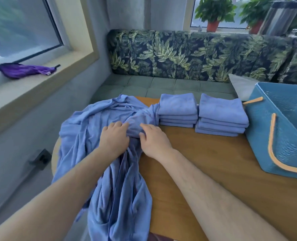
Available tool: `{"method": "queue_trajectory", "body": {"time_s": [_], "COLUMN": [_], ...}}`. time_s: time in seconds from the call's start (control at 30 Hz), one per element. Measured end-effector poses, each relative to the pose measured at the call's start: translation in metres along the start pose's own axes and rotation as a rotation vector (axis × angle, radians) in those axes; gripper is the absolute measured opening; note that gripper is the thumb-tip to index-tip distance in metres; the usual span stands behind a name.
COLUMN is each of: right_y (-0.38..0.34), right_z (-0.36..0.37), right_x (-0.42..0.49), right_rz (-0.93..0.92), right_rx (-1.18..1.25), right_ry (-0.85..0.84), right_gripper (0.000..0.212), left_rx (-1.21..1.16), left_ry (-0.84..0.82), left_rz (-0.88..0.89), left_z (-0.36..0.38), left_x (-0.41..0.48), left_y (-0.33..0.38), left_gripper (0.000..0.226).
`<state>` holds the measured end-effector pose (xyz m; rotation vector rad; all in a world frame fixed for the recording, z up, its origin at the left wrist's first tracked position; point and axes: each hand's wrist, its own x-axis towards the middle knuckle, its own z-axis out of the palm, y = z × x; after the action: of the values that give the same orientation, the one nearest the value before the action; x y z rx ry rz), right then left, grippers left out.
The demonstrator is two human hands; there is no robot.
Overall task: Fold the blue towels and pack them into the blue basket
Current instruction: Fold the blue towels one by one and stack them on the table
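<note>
A heap of unfolded blue towels (99, 122) lies on the left part of the wooden table (213, 162) and hangs over its near left edge. My left hand (114, 138) and my right hand (153, 138) both grip a bunched fold of this cloth at the heap's middle, fingers curled into it. Two stacks of folded blue towels stand behind: one (178, 109) at the centre, another (221, 114) to its right. The blue basket (283, 136) with orange handles stands at the table's right side, beside the right stack; what shows of its inside looks bare.
A leaf-patterned sofa (196, 56) with a green seat runs behind the table. A white cushion (241, 86) lies behind the basket. A purple cloth (24, 70) lies on the window sill at left. Potted plants (213, 13) stand on the far sill.
</note>
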<state>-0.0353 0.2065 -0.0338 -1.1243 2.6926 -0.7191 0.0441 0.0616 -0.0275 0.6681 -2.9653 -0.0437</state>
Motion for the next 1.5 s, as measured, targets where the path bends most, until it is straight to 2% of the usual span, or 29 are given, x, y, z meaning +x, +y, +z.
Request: {"method": "queue_trajectory", "body": {"time_s": [0.07,0.1,0.13,0.2,0.3,0.33,0.4,0.5,0.6,0.7,0.73,0.77,0.83,0.87,0.93,0.97,1.07,1.13,1.17,1.23,1.33,1.4,1.5], "right_y": [-0.002,-0.002,-0.001,0.0,0.001,0.002,0.004,0.012,0.028,0.055,0.064,0.072,0.088,0.096,0.109,0.114,0.121,0.124,0.124,0.12,0.102,0.094,0.096], "right_z": [0.002,0.001,-0.001,-0.009,-0.02,-0.024,-0.035,-0.059,-0.079,-0.095,-0.101,-0.107,-0.118,-0.123,-0.129,-0.129,-0.12,-0.109,-0.105,-0.098,-0.095,-0.096,-0.112], "right_x": [-0.002,-0.004,-0.006,-0.011,-0.02,-0.025,-0.036,-0.054,-0.066,-0.074,-0.078,-0.083,-0.095,-0.1,-0.11,-0.114,-0.128,-0.135,-0.137,-0.141,-0.142,-0.135,-0.121], "right_rz": [0.025,0.044,0.069,0.132,0.179,0.162,0.093,-0.01,0.063,0.154,0.171,0.186,0.225,0.248,0.287,0.295,0.313,0.33,0.339,0.314,0.207,0.209,0.262], "right_rx": [0.018,0.039,0.073,0.199,0.556,0.68,0.905,1.069,0.932,0.752,0.706,0.677,0.665,0.672,0.65,0.635,0.609,0.564,0.543,0.584,0.719,0.758,0.546], "right_ry": [0.038,0.074,0.103,0.111,0.03,0.022,0.023,0.078,0.242,0.388,0.419,0.454,0.537,0.566,0.576,0.562,0.477,0.409,0.378,0.295,0.207,0.322,0.473], "right_gripper": [0.035,0.027,0.024,0.029,0.018,0.02,0.041,0.051,0.042,0.013,0.008,0.006,0.023,0.03,0.035,0.036,0.034,0.026,0.018,0.004,0.033,0.028,0.016], "left_rx": [-0.002,-0.039,-0.098,-0.293,-0.56,-0.615,-0.735,-0.891,-1.002,-1.131,-1.09,-0.996,-0.772,-0.689,-0.532,-0.404,-0.05,0.063,0.053,-0.151,-0.552,-0.669,-0.876], "left_ry": [0.069,0.115,0.154,0.206,0.213,0.211,0.193,0.121,0.031,-0.07,-0.049,0.001,0.06,0.009,-0.198,-0.262,-0.243,-0.216,-0.19,-0.078,0.035,0.092,0.122], "left_rz": [0.011,0.017,0.024,0.009,-0.019,-0.024,-0.023,0.035,0.148,0.259,0.306,0.354,0.418,0.407,0.336,0.335,0.41,0.421,0.416,0.393,0.395,0.44,0.442], "left_z": [-0.005,-0.007,-0.01,-0.017,-0.031,-0.037,-0.05,-0.067,-0.076,-0.071,-0.066,-0.061,-0.046,-0.038,-0.019,-0.009,0.009,0.008,0.008,0.004,-0.022,-0.044,-0.066], "left_x": [0.003,0.003,0.003,0.001,-0.002,-0.003,-0.006,-0.01,-0.013,-0.017,-0.018,-0.019,-0.017,-0.017,-0.016,-0.015,-0.013,-0.012,-0.011,-0.009,-0.014,-0.02,-0.025], "left_y": [-0.003,-0.002,0.001,0.01,0.028,0.036,0.053,0.082,0.111,0.136,0.141,0.146,0.149,0.148,0.146,0.147,0.156,0.164,0.167,0.171,0.184,0.192,0.192], "left_gripper": [0.013,0.011,0.014,0.019,0.022,0.021,0.023,0.015,0.017,0.012,0.014,0.018,0.027,0.035,0.054,0.055,0.021,0.017,0.019,0.017,0.014,0.011,0.003]}}
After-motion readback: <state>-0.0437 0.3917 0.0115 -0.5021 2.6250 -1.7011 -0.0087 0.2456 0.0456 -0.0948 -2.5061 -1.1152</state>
